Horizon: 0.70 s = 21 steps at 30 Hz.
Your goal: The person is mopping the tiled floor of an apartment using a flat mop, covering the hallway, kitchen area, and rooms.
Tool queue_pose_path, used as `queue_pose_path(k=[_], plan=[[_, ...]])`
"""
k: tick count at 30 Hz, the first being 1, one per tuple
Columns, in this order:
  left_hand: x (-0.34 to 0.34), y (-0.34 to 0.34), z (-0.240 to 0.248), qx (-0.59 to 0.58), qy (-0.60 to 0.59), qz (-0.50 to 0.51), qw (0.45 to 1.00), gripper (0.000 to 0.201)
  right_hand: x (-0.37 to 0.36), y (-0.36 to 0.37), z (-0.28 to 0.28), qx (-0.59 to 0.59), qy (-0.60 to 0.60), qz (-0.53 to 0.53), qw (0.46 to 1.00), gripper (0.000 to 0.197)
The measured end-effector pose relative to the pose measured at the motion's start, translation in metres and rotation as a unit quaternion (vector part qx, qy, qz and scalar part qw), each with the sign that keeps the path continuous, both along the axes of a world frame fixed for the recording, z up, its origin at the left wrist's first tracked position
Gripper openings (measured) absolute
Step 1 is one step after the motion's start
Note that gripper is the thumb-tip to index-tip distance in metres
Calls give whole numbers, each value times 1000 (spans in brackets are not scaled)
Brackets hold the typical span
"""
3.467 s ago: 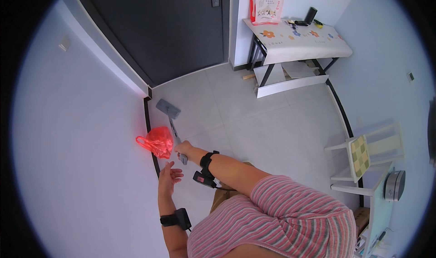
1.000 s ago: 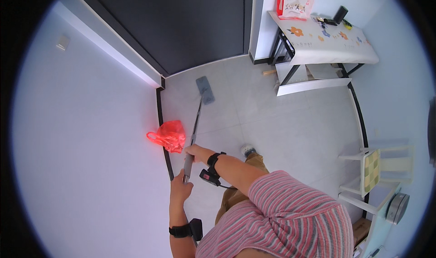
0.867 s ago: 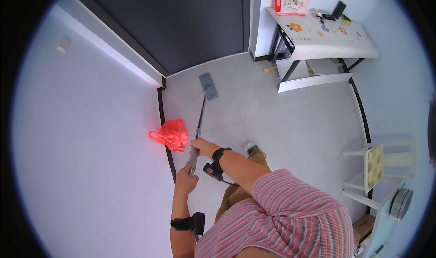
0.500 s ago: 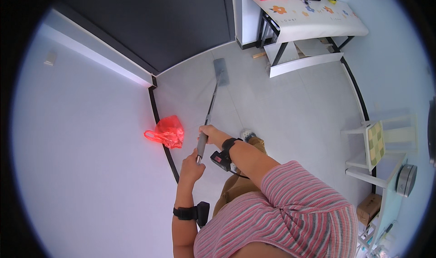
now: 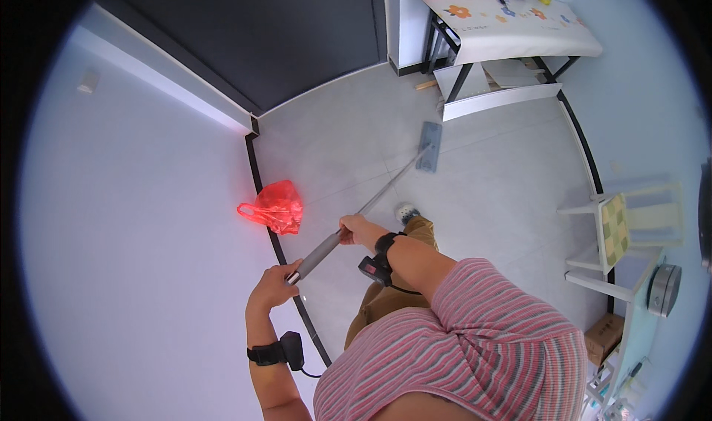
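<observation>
Head view. You hold a flat mop [image 5: 386, 186] in both hands. Your left hand [image 5: 271, 287] is closed around the near end of the handle; your right hand [image 5: 357, 229] is wrapped around the shaft a little farther along. The shaft runs up and to the right from your hands to the mop head [image 5: 429, 146], which lies flat on the floor [image 5: 504, 198] out in the open, near the far table [image 5: 519, 31].

To do the stroke well, keep the head flat so its whole pad stays in contact. Steer with the right hand and let the left hand act as the pivot at the handle's end. Press lightly; the tiles look smooth and should let the pad slide. Work in overlapping passes and keep clear of the table legs and the red bag [image 5: 274, 207].

Materials and shapes: the shaft is a thin, straight grey tube, likely metal, with a thicker grey grip at the near end. The head is a narrow grey rectangle. The floor is pale grey tile with faint joints and a slight sheen. The bag is thin, crumpled, translucent red plastic lying against the black skirting [image 5: 256, 172] of the left wall. The table has a white printed top on a black frame. A white chair [image 5: 623, 232] with a checked cushion stands to the right.
</observation>
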<state>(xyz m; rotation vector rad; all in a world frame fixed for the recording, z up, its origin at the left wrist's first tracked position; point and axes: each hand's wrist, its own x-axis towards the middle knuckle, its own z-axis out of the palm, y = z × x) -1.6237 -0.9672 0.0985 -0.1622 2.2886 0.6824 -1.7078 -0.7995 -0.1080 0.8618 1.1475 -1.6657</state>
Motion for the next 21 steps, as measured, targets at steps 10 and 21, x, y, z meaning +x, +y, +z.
queue_pose_path(k=[10,21], plan=[[-9,8,-10,-44,76,-40,995,54,7,17,-23,-66,-15,-121,990,8],[42,-45,49,-125,93,105,982,48,18,-87,39,-181,-53,-16,982,11]])
